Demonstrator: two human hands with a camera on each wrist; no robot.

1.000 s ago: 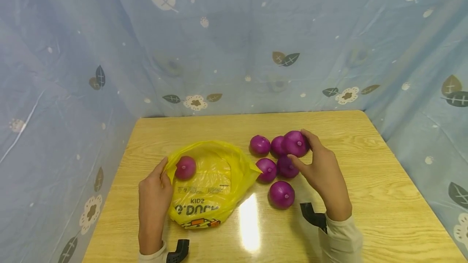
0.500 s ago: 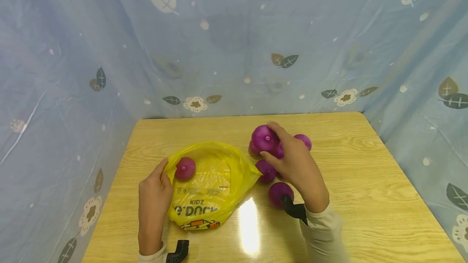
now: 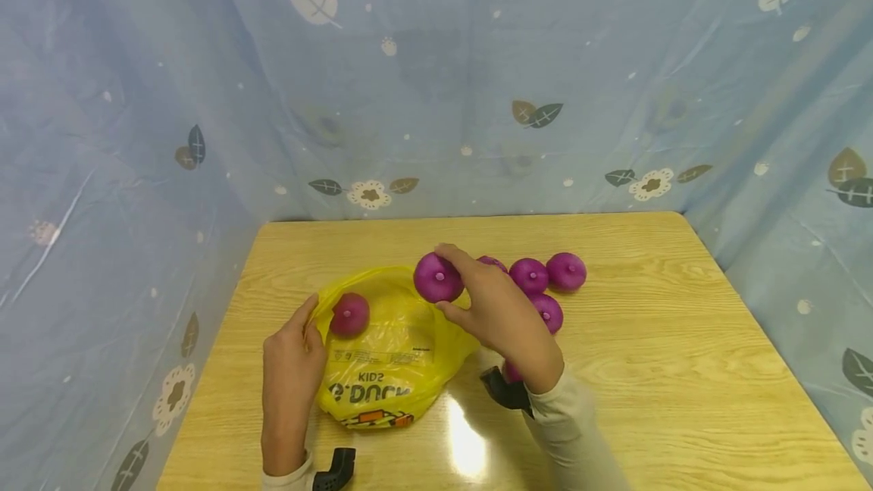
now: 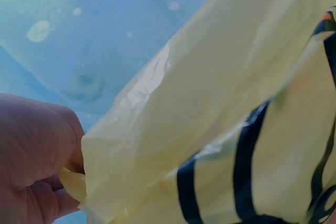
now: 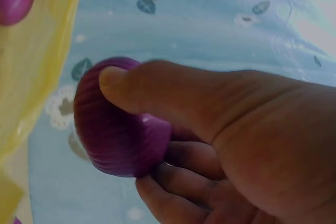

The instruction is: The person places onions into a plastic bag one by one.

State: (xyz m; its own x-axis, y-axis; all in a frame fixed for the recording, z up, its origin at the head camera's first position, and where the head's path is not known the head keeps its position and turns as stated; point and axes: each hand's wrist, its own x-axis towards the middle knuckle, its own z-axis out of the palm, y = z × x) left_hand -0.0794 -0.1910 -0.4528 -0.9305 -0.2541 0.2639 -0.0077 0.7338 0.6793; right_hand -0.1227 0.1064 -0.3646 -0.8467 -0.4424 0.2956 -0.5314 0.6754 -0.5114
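Observation:
A yellow plastic bag point(image 3: 409, 385) with printed lettering lies on the table, its mouth spread wide. My left hand point(image 3: 293, 362) pinches the bag's left rim; the left wrist view shows the plastic point(image 4: 152, 150) bunched between thumb and fingers. Inside the bag, near that hand, sits one purple onion point(image 3: 350, 315). My right hand point(image 3: 501, 313) holds another purple onion point(image 3: 436, 277) over the bag's far right edge. In the right wrist view, thumb and fingers grip this ribbed onion point(image 5: 118, 129), with the bag at left.
Several more purple onions, among them one at the far right point(image 3: 566, 273) and one nearer point(image 3: 546, 313), rest on the wooden table point(image 3: 655, 370) right of the bag. Another point(image 3: 511, 371) is mostly hidden by my right wrist. A blue patterned curtain point(image 3: 423, 82) encloses the back and sides.
My right hand has carried its onion leftward from the group of onions to above the bag. My left hand stays at the bag's rim.

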